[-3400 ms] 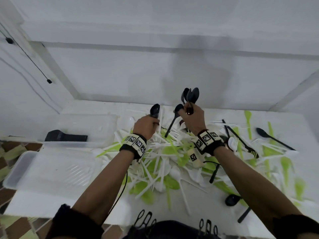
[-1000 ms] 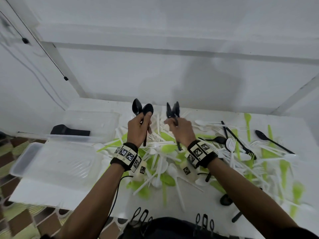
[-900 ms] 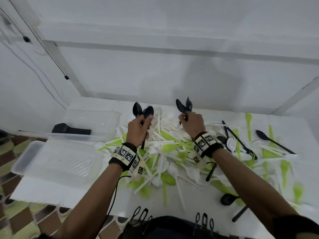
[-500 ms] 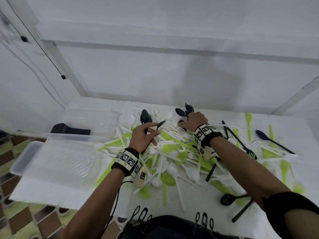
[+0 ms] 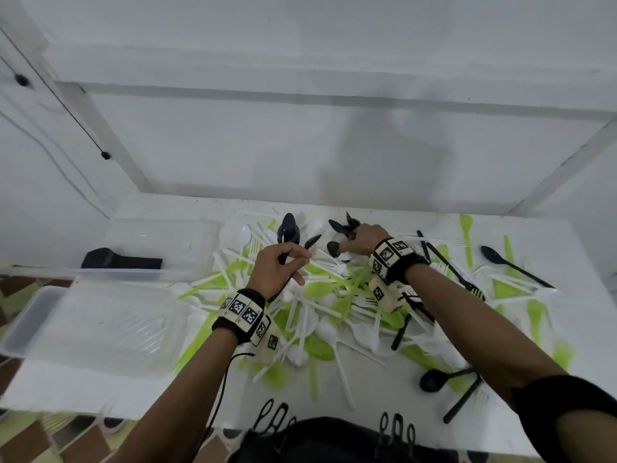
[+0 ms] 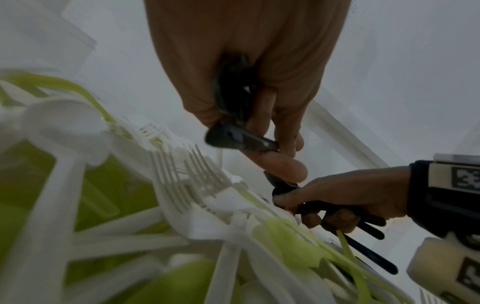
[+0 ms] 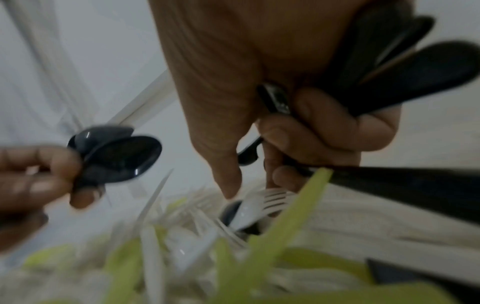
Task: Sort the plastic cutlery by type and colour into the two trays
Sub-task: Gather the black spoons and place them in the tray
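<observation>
Stood at the back: a white wall [image 5: 300, 145] with a thin black cable [image 5: 63, 101] slanting down it. Lay at the far left: a black object [image 5: 120, 260]. Showed below the white table [image 5: 83, 385]: brown-and-green patterned floor [image 5: 30, 439].

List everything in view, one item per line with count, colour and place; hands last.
Trays: two, clear plastic, table's left side; far one holds a black object.
Cutlery pile: many white and lime-green forks and spoons, table centre.
Loose black spoons: several, right of the pile.
Table: one, white.
Held black spoons: a few in each hand.
Left hand: grips black spoons.
Right hand: grips black spoons, reaching into the pile.
</observation>
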